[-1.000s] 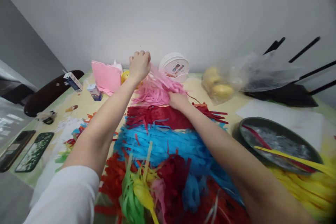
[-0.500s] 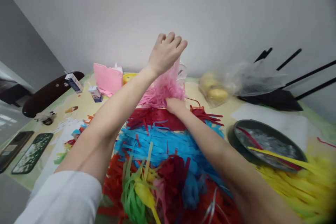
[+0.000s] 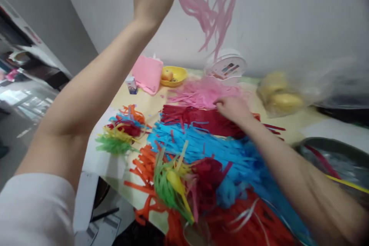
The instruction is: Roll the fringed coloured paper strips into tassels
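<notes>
Your left arm (image 3: 115, 65) is raised high above the desk (image 3: 150, 104). The hand itself is cut off by the top edge, so the state of its fingers cannot be told. A loose bunch of pink paper strips (image 3: 215, 15) dangles from above the frame, blurred, clear of everything below.

Your right hand (image 3: 234, 108) lies on the far end of the pink pile (image 3: 198, 93), where it meets the dark red strips (image 3: 187, 117). Its fingers (image 3: 220, 102) are curled down onto the paper, but whether they pinch any strips is too blurred to tell. Blue strips (image 3: 198, 144) lie nearer you.

A white tub (image 3: 227, 65) stands behind the pile, and a yellow bowl (image 3: 175, 77) and a pink pouch (image 3: 147, 73) sit to its left.
</notes>
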Demonstrator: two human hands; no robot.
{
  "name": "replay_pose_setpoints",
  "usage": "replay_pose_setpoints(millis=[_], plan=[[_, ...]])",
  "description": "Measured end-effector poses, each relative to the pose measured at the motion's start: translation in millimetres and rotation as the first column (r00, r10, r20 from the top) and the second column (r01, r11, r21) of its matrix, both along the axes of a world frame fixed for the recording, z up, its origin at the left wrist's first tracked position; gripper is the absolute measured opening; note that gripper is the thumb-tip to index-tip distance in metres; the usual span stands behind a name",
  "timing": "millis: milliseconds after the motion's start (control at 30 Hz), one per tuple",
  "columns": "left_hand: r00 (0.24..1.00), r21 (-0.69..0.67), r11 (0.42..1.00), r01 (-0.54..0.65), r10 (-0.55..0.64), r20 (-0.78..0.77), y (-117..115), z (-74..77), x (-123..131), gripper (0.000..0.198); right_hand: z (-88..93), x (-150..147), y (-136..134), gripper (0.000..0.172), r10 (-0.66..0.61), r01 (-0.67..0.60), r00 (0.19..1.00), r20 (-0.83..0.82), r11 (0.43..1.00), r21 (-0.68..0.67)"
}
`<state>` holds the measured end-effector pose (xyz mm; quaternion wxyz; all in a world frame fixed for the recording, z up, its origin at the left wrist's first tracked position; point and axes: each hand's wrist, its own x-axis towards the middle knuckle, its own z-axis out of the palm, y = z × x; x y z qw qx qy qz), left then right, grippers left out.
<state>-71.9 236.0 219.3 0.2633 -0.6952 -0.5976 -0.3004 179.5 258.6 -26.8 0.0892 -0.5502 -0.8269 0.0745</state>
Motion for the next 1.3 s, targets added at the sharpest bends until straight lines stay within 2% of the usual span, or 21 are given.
replay_pose_setpoints(millis=[33,67,133,167,200,233,300,333,367,467,500,633,767,867,967,1033,1100,1200,1233,1300], plan=[[1.000,0.083,0.996,-0.009,0.008,0.017,-25.1,-9.5,-7.7,0.076,13.0,4.4,-14.8,0.027,-0.016,0.018,0.999,-0.040,0.999,0.039],[0.999,0.148,0.989,0.028,-0.035,0.042,-51.7,-20.9,-12.4,0.057,27.5,7.9,-33.1,0.029,-0.037,0.045,0.994,-0.098,0.995,0.088],[0.976,0.174,0.967,0.184,-0.201,0.086,-105.3,-45.7,-13.8,0.024,58.3,9.3,-79.5,0.034,-0.027,0.106,0.956,-0.293,0.961,0.255],[0.957,0.161,0.955,0.248,-0.267,0.111,-130.4,-57.5,-11.2,0.015,72.9,6.4,-106.0,0.035,0.087,0.127,0.876,-0.475,0.908,0.399],[0.941,0.141,0.946,0.290,-0.309,0.140,-153.9,-68.0,-6.9,0.012,86.0,1.0,-133.1,0.042,0.260,0.131,0.781,-0.569,0.821,0.556],[0.922,0.126,0.935,0.330,-0.348,0.167,-175.6,-76.7,-1.6,0.013,97.0,-6.6,-159.3,0.054,0.437,0.101,0.723,-0.535,0.699,0.708],[0.885,0.056,0.923,0.381,-0.382,0.266,-214.3,-88.6,10.0,0.015,111.7,-24.7,-203.8,0.070,0.547,-0.030,0.745,-0.383,0.600,0.799],[0.864,0.026,0.910,0.414,-0.402,0.303,-231.4,-92.3,15.1,0.015,115.6,-33.2,-220.4,0.069,0.547,-0.086,0.776,-0.316,0.588,0.804],[0.846,-0.002,0.896,0.444,-0.419,0.329,-247.0,-95.2,19.2,0.014,117.6,-40.2,-233.2,0.061,0.533,-0.124,0.800,-0.275,0.595,0.794],[0.825,-0.041,0.871,0.489,-0.447,0.344,-283.2,-103.7,24.3,0.012,117.0,-46.3,-254.9,0.024,0.510,-0.173,0.829,-0.231,0.625,0.761],[0.825,-0.046,0.872,0.487,-0.442,0.352,-291.4,-107.6,24.3,0.012,116.2,-43.6,-259.8,0.018,0.500,-0.178,0.836,-0.226,0.637,0.750],[0.779,-0.036,0.860,0.509,-0.442,0.444,-307.3,-126.6,26.7,0.009,115.2,-21.7,-282.7,0.019,0.413,-0.177,0.890,-0.192,0.702,0.690],[0.683,-0.006,0.799,0.601,-0.510,0.523,-309.0,-139.9,38.6,0.010,118.2,3.1,-307.8,0.018,0.363,-0.190,0.902,-0.233,0.820,0.540],[0.632,-0.082,0.715,0.695,-0.552,0.545,-304.9,-144.1,49.0,0.013,121.5,21.0,-321.3,0.018,0.331,-0.176,0.870,-0.366,0.901,0.397],[0.540,-0.178,0.590,0.788,-0.522,0.660,-297.5,-147.9,59.2,0.012,119.4,34.3,-328.2,0.017,0.280,-0.148,0.858,-0.431,0.938,0.315],[0.489,-0.194,0.549,0.813,-0.461,0.741,-293.0,-151.4,65.2,0.016,114.1,39.9,-329.8,0.031,0.258,-0.131,0.870,-0.421,0.943,0.306],[0.487,-0.204,0.560,0.803,-0.421,0.765,-290.2,-155.2,69.5,0.016,108.3,43.9,-330.5,0.034,0.230,-0.111,0.888,-0.399,0.948,0.300],[0.536,-0.219,0.612,0.760,-0.400,0.743,-288.6,-159.2,71.9,0.011,103.9,49.3,-330.6,0.018,0.171,-0.038,0.883,-0.437,0.954,0.296],[0.533,-0.214,0.615,0.759,-0.398,0.747,-288.5,-159.9,72.0,0.009,103.8,50.9,-330.3,0.017,0.161,-0.021,0.865,-0.475,0.958,0.287],[0.475,-0.188,0.583,0.791,-0.390,0.789,-288.2,-160.7,71.9,0.006,103.7,53.3,-329.0,0.014,0.153,-0.008,0.816,-0.558,0.967,0.253]])
